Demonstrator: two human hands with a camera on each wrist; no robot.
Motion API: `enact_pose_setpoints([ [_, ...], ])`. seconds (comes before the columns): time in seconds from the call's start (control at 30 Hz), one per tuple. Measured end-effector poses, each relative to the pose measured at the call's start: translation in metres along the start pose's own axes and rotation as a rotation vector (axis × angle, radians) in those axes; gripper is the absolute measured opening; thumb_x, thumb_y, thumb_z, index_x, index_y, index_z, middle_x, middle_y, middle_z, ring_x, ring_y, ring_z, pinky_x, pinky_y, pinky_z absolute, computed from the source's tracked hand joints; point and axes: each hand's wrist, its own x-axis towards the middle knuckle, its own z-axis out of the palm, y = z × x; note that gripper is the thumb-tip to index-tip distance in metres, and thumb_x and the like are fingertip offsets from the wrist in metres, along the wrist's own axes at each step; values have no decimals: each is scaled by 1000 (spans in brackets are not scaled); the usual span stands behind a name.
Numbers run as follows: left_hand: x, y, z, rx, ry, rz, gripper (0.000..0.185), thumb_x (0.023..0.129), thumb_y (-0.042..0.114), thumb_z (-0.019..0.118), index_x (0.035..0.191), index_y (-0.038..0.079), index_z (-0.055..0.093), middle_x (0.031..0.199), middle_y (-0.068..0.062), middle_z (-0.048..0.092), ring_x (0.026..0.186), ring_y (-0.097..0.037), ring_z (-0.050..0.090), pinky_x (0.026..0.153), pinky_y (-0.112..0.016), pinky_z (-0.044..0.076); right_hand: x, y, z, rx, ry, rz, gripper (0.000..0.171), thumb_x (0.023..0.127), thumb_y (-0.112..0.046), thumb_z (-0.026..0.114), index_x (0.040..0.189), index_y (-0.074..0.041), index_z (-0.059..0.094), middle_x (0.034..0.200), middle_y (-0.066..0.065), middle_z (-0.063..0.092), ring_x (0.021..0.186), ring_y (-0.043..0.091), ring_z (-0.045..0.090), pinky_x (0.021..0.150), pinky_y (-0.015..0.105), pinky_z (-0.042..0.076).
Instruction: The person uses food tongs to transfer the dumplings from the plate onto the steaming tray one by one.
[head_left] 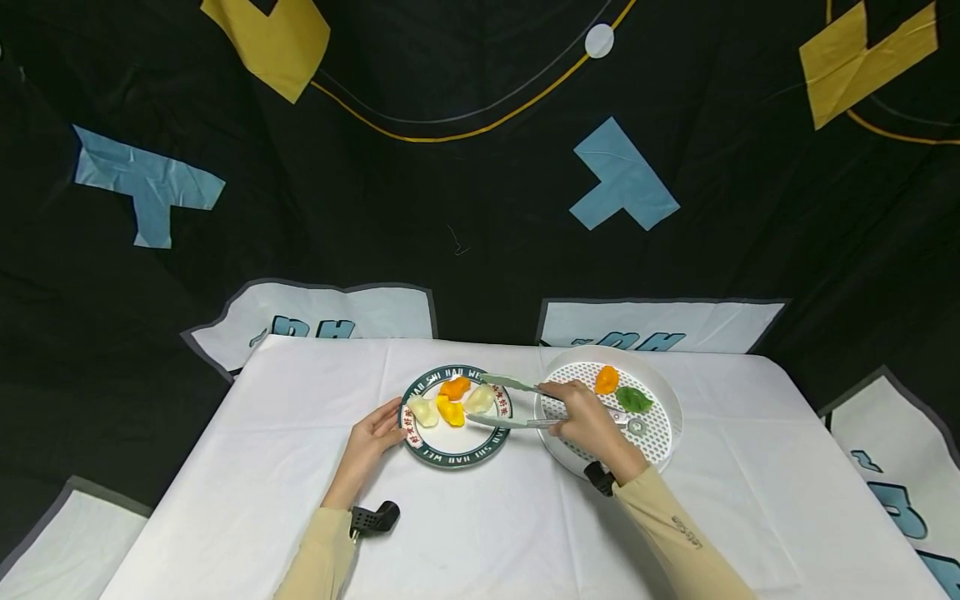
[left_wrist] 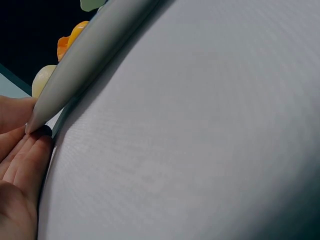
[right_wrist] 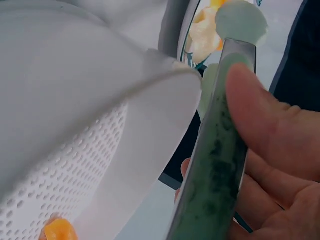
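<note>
On the table point(head_left: 262, 467), listed from left to right:

Left hand point(head_left: 375, 437): rested on the white cloth, fingers fairly straight, fingertips touching the left rim of the plate; nothing gripped. In the left wrist view the fingers point(left_wrist: 22, 160) are seen against the plate's edge.

Plate point(head_left: 450, 457): round, white, dark green rim with lettering. Four dumplings are carried: a pale one point(head_left: 423, 411) at left, a yellow one point(head_left: 451, 411) beside it, an orange one point(head_left: 454, 387) behind, and a pale one point(head_left: 480, 399) at right.

Tongs point(head_left: 510, 403): green and metal, arms spread, tips over the plate on either side of the right pale dumpling; whether it is touched cannot be told.

Right hand point(head_left: 588, 421): clamped on the tongs' handles, thumb pressed on the green arm point(right_wrist: 215, 165), held above the tray's left part.

Tray point(head_left: 660, 433): round, white, perforated, just right of the plate. An orange dumpling point(head_left: 606, 379) and a green one point(head_left: 634, 400) lie in it, close together.
</note>
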Motion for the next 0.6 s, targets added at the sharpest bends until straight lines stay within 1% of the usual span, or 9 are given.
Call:
enact_pose_setpoints([
  [0.13,1,0,1,3,2,-14,60,88,-4,59,144,-3,37,147,-19,39,132,-27,42,95,-16,44,2,0,3,-15,-10,-9,64,60,11,79,121,2,63,117,14,64,103,30,58,90,43,52],
  [0.27,1,1,1,8,-4,-9,60,88,-3,60,144,-4,36,147,-20,38,132,-28,41,96,-17,44,5,-1,6,-37,5,-15,63,60,12,78,120,1,64,116,14,65,103,31,58,88,43,52],
  [0.43,1,1,1,1,0,-8,60,88,-4,60,143,-4,37,146,-20,39,131,-29,41,95,-17,44,8,-2,8,-58,21,-20,64,59,13,76,120,2,64,116,15,65,105,31,57,90,43,51],
  [0.6,0,1,1,-2,-1,-5,60,88,-5,59,143,-4,37,146,-21,38,131,-30,41,95,-17,44,11,-4,8,-83,34,-40,63,57,14,74,118,4,65,114,15,66,102,31,58,88,42,52],
])
